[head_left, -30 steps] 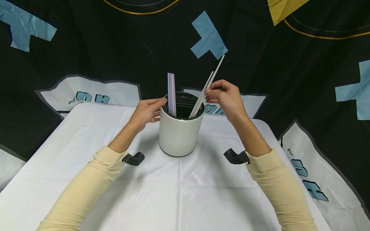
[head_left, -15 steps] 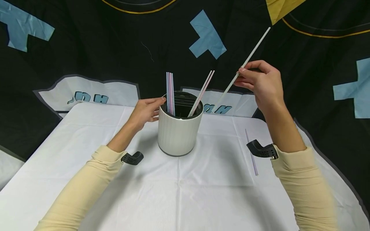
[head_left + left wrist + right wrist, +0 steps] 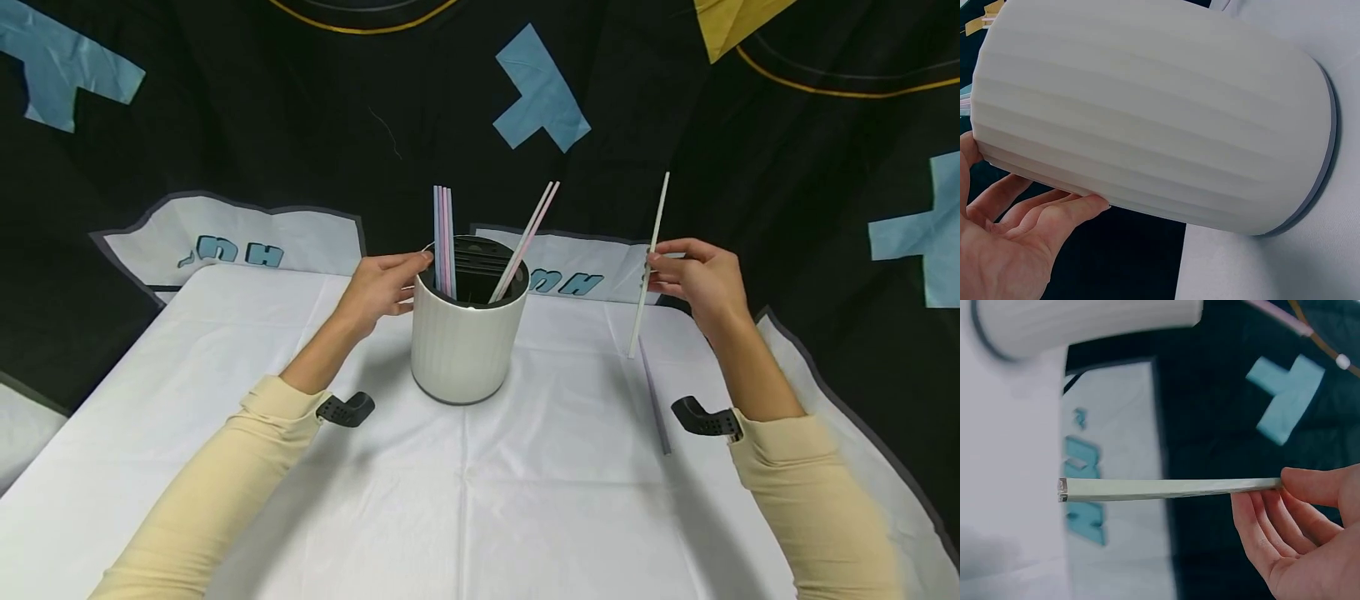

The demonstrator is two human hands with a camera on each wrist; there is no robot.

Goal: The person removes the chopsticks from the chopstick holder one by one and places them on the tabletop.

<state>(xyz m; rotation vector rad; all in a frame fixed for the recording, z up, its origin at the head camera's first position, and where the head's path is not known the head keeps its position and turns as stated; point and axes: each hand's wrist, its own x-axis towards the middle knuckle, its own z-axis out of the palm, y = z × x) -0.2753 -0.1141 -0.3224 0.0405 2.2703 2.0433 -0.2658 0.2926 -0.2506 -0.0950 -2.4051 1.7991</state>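
Note:
A white ribbed utensil holder with a black divided insert stands upright on the table. My left hand holds its left side, thumb at the rim and fingers against the wall, as the left wrist view also shows. Blue and pink chopsticks stand in its left part; a white and a pink chopstick lean right inside it. To the right, my right hand pinches a pale green chopstick, nearly upright, its lower end close over the table. Beside that end lies a purple chopstick.
A white cloth covers the table. Behind it hangs a black backdrop with blue shapes. White lettered panels show along the table's back edge.
My right hand has drawn the pale green chopstick out of the holder, carried it right, then lowered it and turned it more upright. The left hand and holder stay put.

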